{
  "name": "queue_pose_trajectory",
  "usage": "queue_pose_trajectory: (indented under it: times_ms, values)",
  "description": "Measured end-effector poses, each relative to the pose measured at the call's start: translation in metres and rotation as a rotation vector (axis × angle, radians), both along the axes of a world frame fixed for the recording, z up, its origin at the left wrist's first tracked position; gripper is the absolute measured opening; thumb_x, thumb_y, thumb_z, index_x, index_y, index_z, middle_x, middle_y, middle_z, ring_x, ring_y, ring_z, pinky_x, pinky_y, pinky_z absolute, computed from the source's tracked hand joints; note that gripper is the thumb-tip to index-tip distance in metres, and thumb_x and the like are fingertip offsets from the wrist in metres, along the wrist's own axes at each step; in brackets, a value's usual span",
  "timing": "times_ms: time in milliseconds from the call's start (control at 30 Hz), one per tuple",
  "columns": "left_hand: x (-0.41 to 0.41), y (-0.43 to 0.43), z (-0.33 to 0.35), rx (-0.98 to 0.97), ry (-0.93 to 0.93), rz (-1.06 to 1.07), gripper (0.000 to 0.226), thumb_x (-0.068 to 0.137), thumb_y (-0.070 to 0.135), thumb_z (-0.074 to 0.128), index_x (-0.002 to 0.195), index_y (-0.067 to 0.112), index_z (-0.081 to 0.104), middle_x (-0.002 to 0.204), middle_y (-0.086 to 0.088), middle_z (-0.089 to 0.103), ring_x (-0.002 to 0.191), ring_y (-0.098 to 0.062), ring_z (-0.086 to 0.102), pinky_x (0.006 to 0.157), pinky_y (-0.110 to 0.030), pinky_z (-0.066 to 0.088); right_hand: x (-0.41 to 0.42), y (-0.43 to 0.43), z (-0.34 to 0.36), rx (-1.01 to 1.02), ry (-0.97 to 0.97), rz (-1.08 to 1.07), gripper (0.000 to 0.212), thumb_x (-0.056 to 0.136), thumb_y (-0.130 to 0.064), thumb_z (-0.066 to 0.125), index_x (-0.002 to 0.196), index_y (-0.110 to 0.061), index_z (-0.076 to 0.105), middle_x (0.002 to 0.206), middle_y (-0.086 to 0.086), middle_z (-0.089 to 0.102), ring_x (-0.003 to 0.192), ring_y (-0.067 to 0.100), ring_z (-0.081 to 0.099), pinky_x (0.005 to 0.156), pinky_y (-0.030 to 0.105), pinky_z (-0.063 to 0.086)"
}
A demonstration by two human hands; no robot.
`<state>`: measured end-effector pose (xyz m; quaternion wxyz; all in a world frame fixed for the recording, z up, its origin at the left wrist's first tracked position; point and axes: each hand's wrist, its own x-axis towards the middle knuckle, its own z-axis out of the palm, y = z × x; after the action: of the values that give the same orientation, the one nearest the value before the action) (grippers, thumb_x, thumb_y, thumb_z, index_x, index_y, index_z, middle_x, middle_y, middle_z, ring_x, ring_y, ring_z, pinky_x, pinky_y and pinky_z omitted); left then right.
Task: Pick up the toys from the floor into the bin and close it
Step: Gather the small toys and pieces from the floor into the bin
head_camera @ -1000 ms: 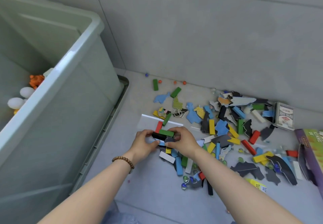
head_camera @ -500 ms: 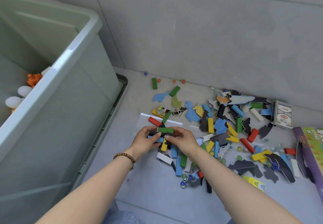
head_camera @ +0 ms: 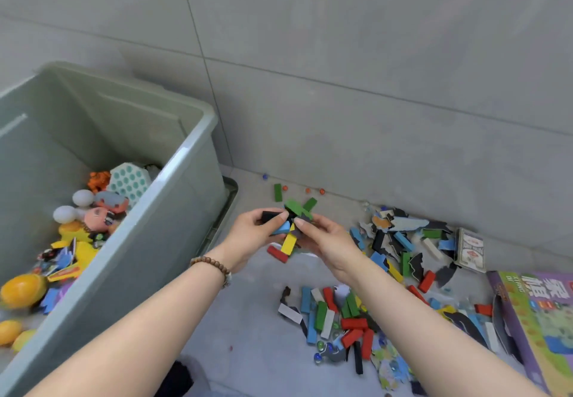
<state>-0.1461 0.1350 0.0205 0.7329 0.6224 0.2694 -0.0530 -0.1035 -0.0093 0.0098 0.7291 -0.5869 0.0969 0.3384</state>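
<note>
My left hand [head_camera: 251, 235] and my right hand [head_camera: 325, 238] together hold a bunch of coloured blocks [head_camera: 290, 226], black, green, blue, yellow and red, raised above the floor just right of the bin. The pale green bin [head_camera: 173, 179] stands open on the left with plush toys, eggs and puzzle pieces [head_camera: 93, 216] inside. Many more blocks, puzzle pieces and marbles [head_camera: 347, 319] lie scattered on the grey floor below and to the right of my hands.
The bin's lid [head_camera: 229, 198] lies under the bin's right side. A card box [head_camera: 469, 251] leans near the wall and a colourful puzzle box [head_camera: 539, 319] sits at the right edge. A grey tiled wall [head_camera: 341, 86] runs behind everything.
Both hands closed on a cluster of blocks at the floor and lifted it up and toward the bin. The view tilted, showing more of the bin's inside.
</note>
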Motion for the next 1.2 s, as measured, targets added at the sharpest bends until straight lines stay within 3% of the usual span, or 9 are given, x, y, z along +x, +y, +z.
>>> queue_pose_trajectory:
  times_ms: [200, 367, 433, 500, 567, 667, 767, 1033, 1200]
  values:
    - [-0.025, 0.073, 0.107, 0.165, -0.155, 0.092, 0.003, 0.088, 0.012, 0.062, 0.089, 0.012, 0.066, 0.085, -0.005, 0.064, 0.077, -0.011, 0.065, 0.059, -0.016, 0.054, -0.010, 0.077, 0.107, 0.113, -0.102, 0.176, 0.016, 0.090, -0.009, 0.059, 0.104, -0.006, 0.064, 0.093, 0.008, 0.068, 0.075, 0.007, 0.069, 0.069, 0.017, 0.055]
    - [-0.079, 0.157, 0.129, 0.279, -0.102, 0.219, 0.014, 0.091, 0.016, 0.059, 0.104, 0.011, 0.061, 0.096, -0.006, 0.062, 0.078, -0.010, 0.064, 0.053, -0.016, 0.053, -0.042, 0.172, 0.135, 0.073, -0.081, 0.377, 0.012, 0.091, -0.013, 0.059, 0.099, -0.005, 0.065, 0.097, 0.013, 0.067, 0.083, 0.016, 0.067, 0.075, 0.019, 0.056]
    - [-0.096, 0.191, 0.126, 0.347, -0.059, 0.257, 0.020, 0.091, 0.022, 0.059, 0.110, 0.016, 0.060, 0.110, -0.002, 0.061, 0.096, -0.013, 0.063, 0.073, -0.026, 0.058, -0.050, 0.206, 0.137, 0.056, -0.082, 0.395, 0.010, 0.092, -0.012, 0.058, 0.098, -0.006, 0.063, 0.098, 0.013, 0.064, 0.079, 0.013, 0.064, 0.075, 0.019, 0.056]
    - [-0.115, 0.223, 0.118, 0.420, 0.040, 0.270, 0.034, 0.091, 0.033, 0.058, 0.122, 0.019, 0.055, 0.124, 0.001, 0.056, 0.119, -0.018, 0.053, 0.096, -0.035, 0.048, -0.055, 0.229, 0.140, -0.006, -0.124, 0.397, 0.031, 0.091, -0.014, 0.059, 0.120, -0.003, 0.055, 0.115, 0.012, 0.058, 0.089, 0.013, 0.060, 0.088, 0.026, 0.053]
    - [-0.135, 0.248, 0.111, 0.494, 0.205, 0.272, 0.053, 0.092, 0.040, 0.053, 0.135, 0.010, 0.043, 0.131, -0.003, 0.050, 0.126, -0.020, 0.047, 0.102, -0.034, 0.040, -0.053, 0.236, 0.140, -0.109, -0.180, 0.409, 0.052, 0.091, -0.019, 0.060, 0.137, -0.003, 0.041, 0.134, 0.011, 0.049, 0.104, 0.016, 0.055, 0.100, 0.032, 0.047]
    - [-0.159, 0.268, 0.100, 0.581, 0.331, 0.305, 0.061, 0.094, 0.038, 0.051, 0.139, 0.000, 0.037, 0.142, -0.013, 0.045, 0.128, -0.026, 0.044, 0.106, -0.032, 0.035, -0.042, 0.219, 0.141, -0.143, -0.257, 0.408, 0.046, 0.093, -0.018, 0.057, 0.135, -0.007, 0.044, 0.138, 0.009, 0.046, 0.106, 0.015, 0.052, 0.099, 0.032, 0.047]
    - [-0.159, 0.260, 0.101, 0.607, 0.325, 0.313, 0.055, 0.094, 0.034, 0.053, 0.137, 0.002, 0.040, 0.141, -0.012, 0.046, 0.128, -0.025, 0.045, 0.100, -0.030, 0.035, -0.023, 0.185, 0.145, -0.191, -0.350, 0.383, 0.036, 0.092, -0.013, 0.058, 0.127, -0.010, 0.053, 0.132, 0.008, 0.053, 0.111, 0.017, 0.055, 0.092, 0.030, 0.049]
    - [-0.067, 0.161, 0.128, 0.812, 0.007, 0.092, 0.048, 0.092, 0.034, 0.055, 0.134, 0.014, 0.045, 0.138, -0.001, 0.048, 0.128, -0.016, 0.043, 0.099, -0.022, 0.032, 0.025, 0.063, 0.134, -0.448, -0.491, 0.338, 0.035, 0.091, -0.019, 0.058, 0.125, -0.014, 0.055, 0.132, 0.001, 0.050, 0.111, 0.013, 0.050, 0.092, 0.030, 0.046]
    - [-0.022, 0.089, 0.119, 0.986, -0.177, -0.118, 0.044, 0.092, 0.037, 0.053, 0.132, 0.019, 0.048, 0.136, 0.003, 0.049, 0.129, -0.013, 0.039, 0.104, -0.022, 0.027, 0.036, -0.006, 0.100, -0.603, -0.455, 0.344, 0.035, 0.088, -0.025, 0.063, 0.121, -0.020, 0.058, 0.138, 0.002, 0.049, 0.124, 0.020, 0.049, 0.108, 0.042, 0.038]
